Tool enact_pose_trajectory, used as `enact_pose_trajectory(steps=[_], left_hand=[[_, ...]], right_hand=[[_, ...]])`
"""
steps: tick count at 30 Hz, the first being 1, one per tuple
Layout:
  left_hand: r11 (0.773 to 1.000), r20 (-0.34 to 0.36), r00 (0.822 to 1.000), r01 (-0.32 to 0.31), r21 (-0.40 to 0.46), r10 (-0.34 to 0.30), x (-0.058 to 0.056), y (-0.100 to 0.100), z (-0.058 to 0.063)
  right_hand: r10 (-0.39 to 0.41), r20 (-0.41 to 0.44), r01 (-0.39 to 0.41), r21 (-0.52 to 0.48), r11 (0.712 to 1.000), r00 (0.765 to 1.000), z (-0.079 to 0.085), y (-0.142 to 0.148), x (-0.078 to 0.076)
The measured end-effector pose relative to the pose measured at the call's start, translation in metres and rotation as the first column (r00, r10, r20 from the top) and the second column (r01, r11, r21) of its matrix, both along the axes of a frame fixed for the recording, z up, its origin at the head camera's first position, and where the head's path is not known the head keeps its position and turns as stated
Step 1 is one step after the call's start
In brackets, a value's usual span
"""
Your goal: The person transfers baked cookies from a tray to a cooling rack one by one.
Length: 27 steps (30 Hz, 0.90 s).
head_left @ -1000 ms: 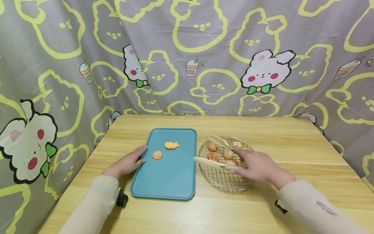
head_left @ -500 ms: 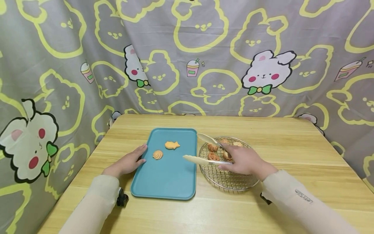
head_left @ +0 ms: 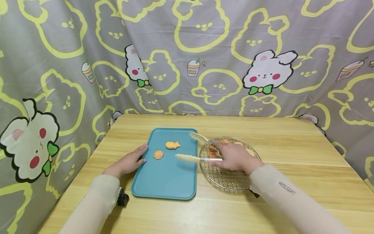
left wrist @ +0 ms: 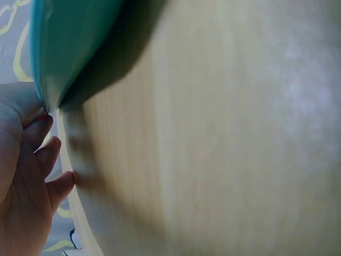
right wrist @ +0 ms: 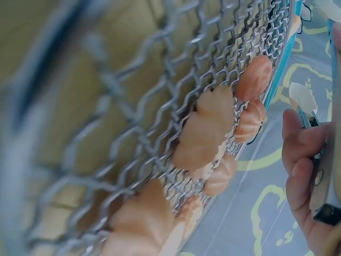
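Note:
My left hand point(head_left: 125, 162) rests at the left rim of a teal tray point(head_left: 166, 183), fingers and thumb at its edge; the left wrist view shows the same hand point(left wrist: 26, 170) touching it. On the tray lie a fish-shaped cookie point(head_left: 172, 145) and a round swirl cookie point(head_left: 158, 154). My right hand point(head_left: 233, 156) grips metal tongs with cream tips point(head_left: 187, 158). The tongs are spread, their tips over the tray's right part with nothing between them. Beneath that hand is a round wire rack point(head_left: 225, 182) bearing several cookies point(right wrist: 205, 128), partly hidden in the head view.
All of it stands on a wooden table point(head_left: 292, 146), the rack just right of the tray. A grey patterned curtain point(head_left: 216, 84) hangs behind and to the left. Dark wrist cameras point(head_left: 122, 197) sit below the sleeves.
My right hand has carried the spread tongs leftward from over the rack until their tips are above the tray. My left hand and the two cookies on the tray have stayed put.

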<state>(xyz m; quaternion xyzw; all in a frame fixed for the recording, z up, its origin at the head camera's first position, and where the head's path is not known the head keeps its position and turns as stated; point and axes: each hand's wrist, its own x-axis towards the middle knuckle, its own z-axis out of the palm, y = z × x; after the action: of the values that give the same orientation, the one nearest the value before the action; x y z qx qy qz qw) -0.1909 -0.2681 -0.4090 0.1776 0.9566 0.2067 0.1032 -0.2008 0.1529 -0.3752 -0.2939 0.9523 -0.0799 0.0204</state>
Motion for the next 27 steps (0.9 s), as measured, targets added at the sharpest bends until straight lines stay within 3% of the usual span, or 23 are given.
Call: enact_pose_trajectory(steps=[12,27], left_hand=[[1.0,-0.002,1.0,0.0,-0.001,0.0,-0.001,0.0,-0.001],[1.0,0.01,1.0,-0.016,-0.004,0.017,-0.001,0.0,-0.002]], right_hand=[[-0.011,0.034,0.011,-0.006,1.0,0.999,0.001,-0.022,-0.011],[-0.021,0.062,0.015,0.099,0.995,0.998,0.006,-0.053,-0.025]])
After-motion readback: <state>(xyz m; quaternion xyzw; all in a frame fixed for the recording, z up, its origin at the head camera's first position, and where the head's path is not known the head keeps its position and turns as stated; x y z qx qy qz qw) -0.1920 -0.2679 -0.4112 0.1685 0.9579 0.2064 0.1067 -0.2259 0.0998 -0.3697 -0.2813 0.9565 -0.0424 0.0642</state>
